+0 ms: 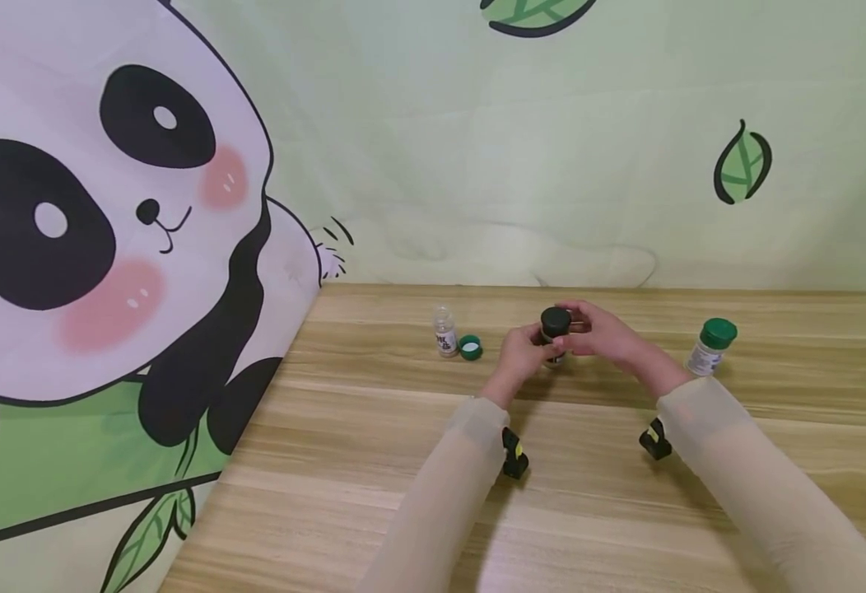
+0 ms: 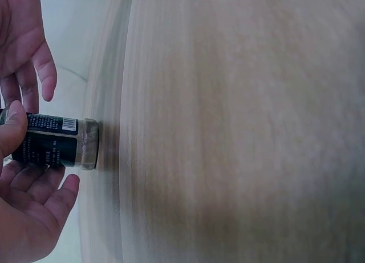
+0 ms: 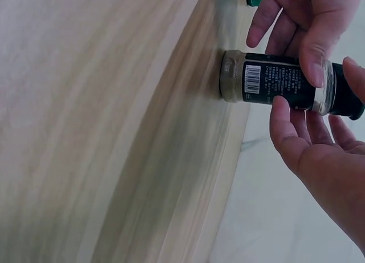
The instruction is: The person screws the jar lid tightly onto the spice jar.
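In the head view, a black-capped spice jar stands upright at the middle back of the table, between both hands. My left hand grips its body, the thumb across the front. My right hand is at the top, thumb and fingers around the black cap. Both wrist views show the jar's dark label with white print and a barcode, above a clear base. In the right wrist view, the right hand's lower fingers come up against the jar's side. Whether the base touches the table is hard to tell.
Left of the hands stands a small uncapped clear bottle, with a green cap lying beside it. A green-capped jar stands to the right. Behind the wood-grain table hangs a panda-print cloth.
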{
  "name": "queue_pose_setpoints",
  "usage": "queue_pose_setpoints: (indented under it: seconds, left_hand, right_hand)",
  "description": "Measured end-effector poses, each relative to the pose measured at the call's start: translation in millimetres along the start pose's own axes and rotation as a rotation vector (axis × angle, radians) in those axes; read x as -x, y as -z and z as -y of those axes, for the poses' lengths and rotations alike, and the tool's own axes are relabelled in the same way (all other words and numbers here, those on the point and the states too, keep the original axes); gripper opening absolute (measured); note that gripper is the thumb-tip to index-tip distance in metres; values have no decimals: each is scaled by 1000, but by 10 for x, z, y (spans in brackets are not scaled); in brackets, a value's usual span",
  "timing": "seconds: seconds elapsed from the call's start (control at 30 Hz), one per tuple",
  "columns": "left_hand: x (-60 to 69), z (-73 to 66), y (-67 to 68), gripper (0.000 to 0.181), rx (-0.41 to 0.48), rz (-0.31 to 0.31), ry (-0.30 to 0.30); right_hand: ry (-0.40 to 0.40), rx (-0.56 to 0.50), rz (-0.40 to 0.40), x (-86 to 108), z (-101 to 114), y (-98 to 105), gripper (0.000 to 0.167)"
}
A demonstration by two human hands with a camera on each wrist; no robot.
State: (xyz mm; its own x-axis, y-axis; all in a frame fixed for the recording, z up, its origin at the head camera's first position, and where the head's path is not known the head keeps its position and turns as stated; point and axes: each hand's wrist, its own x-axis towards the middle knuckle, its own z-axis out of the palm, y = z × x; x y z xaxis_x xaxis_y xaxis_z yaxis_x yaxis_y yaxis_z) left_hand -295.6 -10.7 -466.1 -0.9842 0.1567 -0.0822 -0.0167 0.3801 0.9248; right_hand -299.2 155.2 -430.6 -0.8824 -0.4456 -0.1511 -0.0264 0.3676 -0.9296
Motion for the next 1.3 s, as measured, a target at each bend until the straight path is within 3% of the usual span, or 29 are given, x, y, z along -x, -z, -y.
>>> queue_pose_setpoints:
  seconds: [0.5,0.87,1.3]
  left_hand:
    - [-10,-4,-3,36,-5,-1,8]
    - [-9,17,-5,36,17,4,13]
    - [4,0,2,37,24,-3,19]
  right_hand:
    - [-32,50,107,-54,61,128,70]
    - [-45,66,90,-68,74,111,61]
    - [-28,47,-4,-23,93,5,56]
